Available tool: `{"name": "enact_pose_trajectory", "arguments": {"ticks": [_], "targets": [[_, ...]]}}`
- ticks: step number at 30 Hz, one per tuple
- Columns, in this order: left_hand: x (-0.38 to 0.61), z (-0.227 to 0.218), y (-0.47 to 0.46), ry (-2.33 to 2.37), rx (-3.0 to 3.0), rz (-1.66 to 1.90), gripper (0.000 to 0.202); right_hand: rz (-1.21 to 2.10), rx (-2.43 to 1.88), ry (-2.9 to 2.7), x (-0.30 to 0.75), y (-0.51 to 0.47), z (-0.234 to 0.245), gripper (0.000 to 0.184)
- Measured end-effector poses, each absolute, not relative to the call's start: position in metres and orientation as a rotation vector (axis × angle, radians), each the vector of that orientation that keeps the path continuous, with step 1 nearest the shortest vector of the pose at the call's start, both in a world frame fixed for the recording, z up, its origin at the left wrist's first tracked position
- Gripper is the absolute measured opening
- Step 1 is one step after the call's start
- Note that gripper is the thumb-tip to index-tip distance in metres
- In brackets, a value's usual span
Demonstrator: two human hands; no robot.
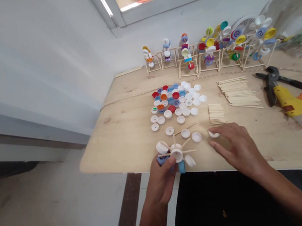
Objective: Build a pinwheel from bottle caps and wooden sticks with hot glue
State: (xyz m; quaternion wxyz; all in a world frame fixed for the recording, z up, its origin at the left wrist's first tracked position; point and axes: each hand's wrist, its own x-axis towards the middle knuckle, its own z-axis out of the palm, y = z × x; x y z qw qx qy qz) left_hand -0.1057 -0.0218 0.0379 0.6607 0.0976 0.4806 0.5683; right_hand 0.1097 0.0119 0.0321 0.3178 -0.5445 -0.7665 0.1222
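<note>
My left hand (pixel 162 174) grips a small wheel (pixel 177 155) at the table's front edge. Its hub is white bottle caps, with thin wooden sticks fanning out as spokes. White and blue caps sit on some of the spoke ends; other sticks end bare. To the right, the thumb and forefinger of my right hand (pixel 233 145) close on a white bottle cap (pixel 214 134) at table level. Between the hands lie loose white caps (pixel 196 136) and a single stick (pixel 186 129). My palm hides part of the wheel's lower left side.
Loose coloured and white caps (pixel 175 95) cover the table's middle. Short sticks (pixel 216 114) and longer sticks (pixel 239 93) lie in piles. A yellow glue gun (pixel 289 101) and black-handled cutters (pixel 272 79) are at right. Finished cap wheels on stick frames (pixel 208 54) line the wall.
</note>
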Motion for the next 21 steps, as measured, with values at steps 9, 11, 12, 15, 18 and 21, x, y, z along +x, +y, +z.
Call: {"name": "enact_pose_trajectory", "arguments": {"ticks": [9, 11, 12, 15, 18, 21], "targets": [[-0.097, 0.03, -0.007, 0.936, 0.092, 1.339, 0.022, -0.14, -1.407, -2.394, 0.077, 0.036, 0.018, 0.017], [-0.092, 0.031, -0.004, 0.914, 0.095, 1.33, 0.022, -0.176, -1.424, -2.383, 0.079, 0.036, 0.017, 0.018], [-0.09, 0.032, -0.003, 0.905, 0.098, 1.328, 0.021, -0.189, -1.432, -2.375, 0.082, 0.035, 0.016, 0.018], [-0.084, 0.034, 0.0, 0.879, 0.109, 1.321, 0.022, -0.176, -1.43, -2.327, 0.091, 0.031, 0.017, 0.017], [-0.08, 0.035, 0.001, 0.872, 0.133, 1.302, 0.023, -0.029, -1.404, -2.168, 0.102, 0.023, 0.025, 0.021], [-0.075, 0.037, 0.0, 0.887, 0.193, 1.261, 0.025, 0.342, -1.369, -1.989, 0.11, 0.014, 0.039, 0.023]]}}
